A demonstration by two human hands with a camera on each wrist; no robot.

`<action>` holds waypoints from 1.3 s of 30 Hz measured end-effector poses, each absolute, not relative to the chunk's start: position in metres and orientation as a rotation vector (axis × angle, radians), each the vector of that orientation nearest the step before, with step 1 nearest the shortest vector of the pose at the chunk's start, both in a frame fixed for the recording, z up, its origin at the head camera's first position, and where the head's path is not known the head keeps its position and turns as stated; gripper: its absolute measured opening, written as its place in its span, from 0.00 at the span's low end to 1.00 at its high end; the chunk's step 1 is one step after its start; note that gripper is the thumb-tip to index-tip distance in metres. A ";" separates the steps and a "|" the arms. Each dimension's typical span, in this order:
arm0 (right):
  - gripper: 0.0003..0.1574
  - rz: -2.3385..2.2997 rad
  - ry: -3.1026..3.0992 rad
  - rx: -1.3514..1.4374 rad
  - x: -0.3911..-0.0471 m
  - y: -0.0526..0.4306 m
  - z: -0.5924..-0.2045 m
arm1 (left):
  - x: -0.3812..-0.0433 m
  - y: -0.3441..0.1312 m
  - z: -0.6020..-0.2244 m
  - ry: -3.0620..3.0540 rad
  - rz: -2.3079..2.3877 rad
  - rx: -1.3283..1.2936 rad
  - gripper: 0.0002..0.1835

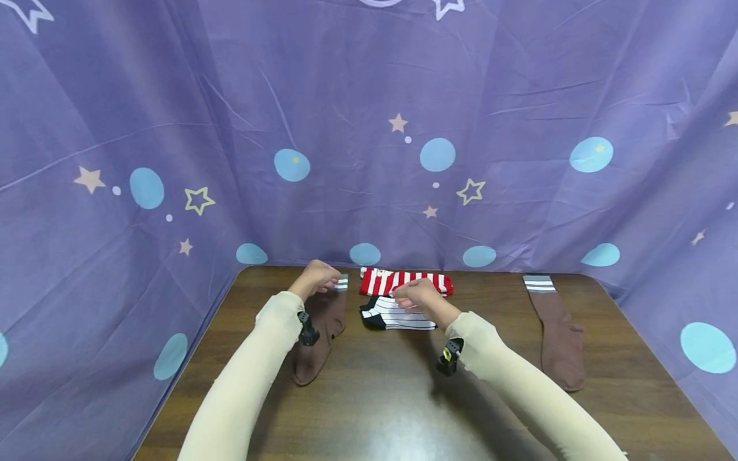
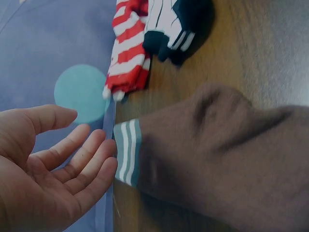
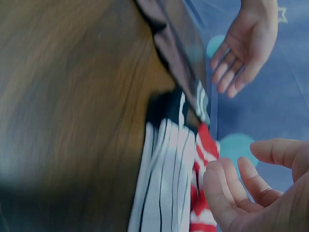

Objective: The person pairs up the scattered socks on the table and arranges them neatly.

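Note:
My left hand (image 1: 316,280) hovers near the striped cuff of a brown sock (image 1: 314,362) lying on the left of the table. In the left wrist view its fingers are loosely bent with nothing between them, close by the green-and-white cuff (image 2: 128,152). Over the middle, my right hand (image 1: 425,298) is held above white socks with dark stripes (image 1: 398,317) and red-and-white striped socks (image 1: 377,282). The right wrist view shows that hand's fingers (image 3: 219,188) relaxed and apart from the thumb, holding nothing. It partly covers the red-and-white socks there.
Another brown sock (image 1: 562,339) with a striped cuff lies flat on the right side of the wooden table (image 1: 369,397). A purple curtain (image 1: 346,96) with stars and blue spots hangs behind the table and along both sides.

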State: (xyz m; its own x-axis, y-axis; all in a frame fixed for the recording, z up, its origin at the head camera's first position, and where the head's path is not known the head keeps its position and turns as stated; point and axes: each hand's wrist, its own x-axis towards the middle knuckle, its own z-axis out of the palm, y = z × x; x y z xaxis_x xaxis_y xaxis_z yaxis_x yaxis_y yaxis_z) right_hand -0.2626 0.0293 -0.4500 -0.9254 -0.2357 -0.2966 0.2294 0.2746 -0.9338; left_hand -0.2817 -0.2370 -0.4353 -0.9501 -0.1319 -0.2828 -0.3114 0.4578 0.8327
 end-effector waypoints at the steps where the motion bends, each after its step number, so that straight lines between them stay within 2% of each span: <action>1: 0.18 -1.693 2.148 -0.015 -0.261 0.024 -0.451 | -0.283 -0.240 -0.435 2.512 1.518 -0.413 0.12; 4: 0.18 -1.714 2.053 -0.022 -0.257 0.010 -0.454 | -0.283 -0.248 -0.435 2.472 1.565 -0.471 0.12; 9: 0.22 -1.716 1.893 -0.026 -0.251 -0.010 -0.459 | -0.297 -0.266 -0.446 2.428 1.571 -0.584 0.19; 12: 0.23 -1.717 1.813 -0.015 -0.248 -0.021 -0.462 | -0.331 -0.291 -0.481 2.367 1.591 -0.605 0.17; 16: 0.23 -1.729 1.748 0.010 -0.243 -0.034 -0.469 | -0.387 -0.331 -0.546 2.291 1.572 -0.579 0.18; 20: 0.24 -1.741 1.715 0.040 -0.239 -0.047 -0.477 | -0.413 -0.351 -0.583 2.254 1.523 -0.572 0.19; 28: 0.30 -1.753 1.653 -0.014 -0.249 -0.065 -0.495 | -0.412 -0.354 -0.577 2.194 1.522 -0.595 0.17; 34: 0.32 -1.754 1.667 0.017 -0.235 -0.073 -0.478 | -0.387 -0.344 -0.545 2.149 1.500 -0.574 0.21; 39: 0.27 -1.805 1.651 0.081 -0.232 -0.077 -0.477 | -0.361 -0.329 -0.519 2.113 1.495 -0.611 0.24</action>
